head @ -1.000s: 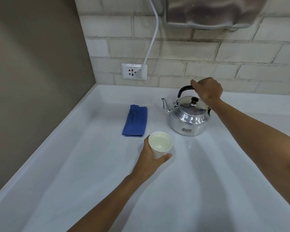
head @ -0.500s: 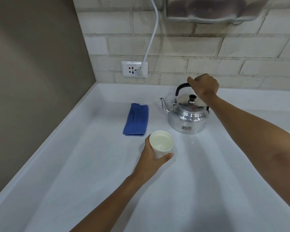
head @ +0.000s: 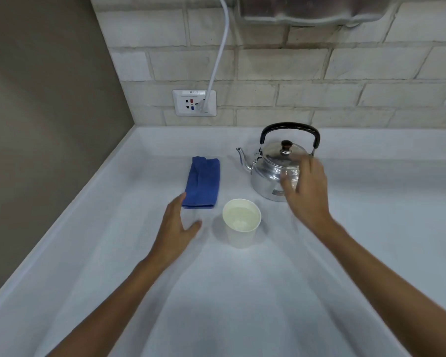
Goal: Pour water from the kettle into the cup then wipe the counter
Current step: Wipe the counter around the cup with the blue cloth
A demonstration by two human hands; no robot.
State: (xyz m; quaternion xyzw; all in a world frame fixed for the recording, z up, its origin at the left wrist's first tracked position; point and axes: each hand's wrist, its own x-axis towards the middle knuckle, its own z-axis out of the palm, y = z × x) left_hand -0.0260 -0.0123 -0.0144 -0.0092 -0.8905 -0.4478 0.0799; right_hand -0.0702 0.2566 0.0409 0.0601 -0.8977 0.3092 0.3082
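Note:
A shiny metal kettle [head: 271, 173] with a black handle stands upright on the white counter [head: 242, 292], spout to the left. In front of it sits a white paper cup [head: 241, 229] holding water. A folded blue cloth [head: 203, 181] lies to the cup's left. My left hand [head: 177, 226] hovers open between cloth and cup, fingertips near the cloth's front corner, holding nothing. My right hand [head: 307, 191] is open and blurred in front of the kettle's right side, off the handle.
A wall socket [head: 194, 103] with a white cable [head: 218, 55] plugged in sits on the brick back wall. A metal fixture [head: 312, 9] hangs above. A brown side wall [head: 44, 112] bounds the counter on the left.
My left hand let go of the cup and shifted left toward the cloth. My right hand released the kettle handle and dropped down in front of the kettle.

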